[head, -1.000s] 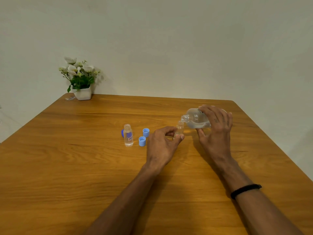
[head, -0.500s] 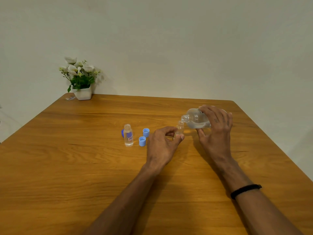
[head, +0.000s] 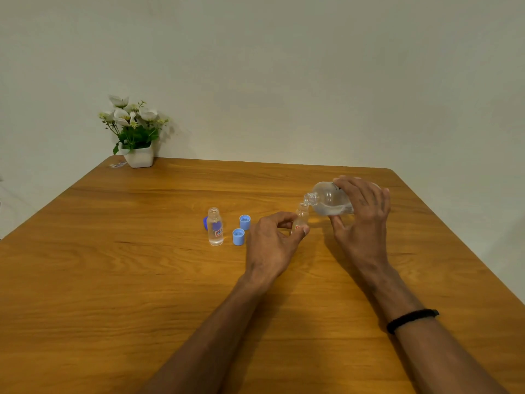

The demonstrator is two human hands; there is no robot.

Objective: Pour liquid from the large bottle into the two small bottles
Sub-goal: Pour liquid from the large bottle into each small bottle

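Nothing noticeably moved since half a second ago: same tilt on the large bottle (head: 329,201), same two grips.

Right hand (head: 362,220) wrapped over the large bottle, fingers (head: 350,186) curled across its top and thumb underneath, bottle held nearly on its side above the tabletop (head: 113,280), open neck pointing left and slightly down. Clear liquid pooled along the lower side of the bottle.

Left hand (head: 272,245) pinching the small bottle (head: 301,220) between thumb and curled fingers (head: 284,216), upright, mouth just beneath the large bottle's neck, touching or all but touching; cannot tell which. Fill level in this small bottle hidden by the fingers, and no stream clearly made out.

Second small bottle (head: 215,227) standing upright and uncapped well to the left of the left fingers, holding clear liquid. Two light blue caps (head: 241,229) lying open side up between that bottle and the left fingers, near each other. Darker blue cap (head: 205,223) partly hidden just behind the second small bottle.

Potted white flowers (head: 136,132) at the far left corner, well apart from both hands. Black band (head: 412,319) round the right wrist.
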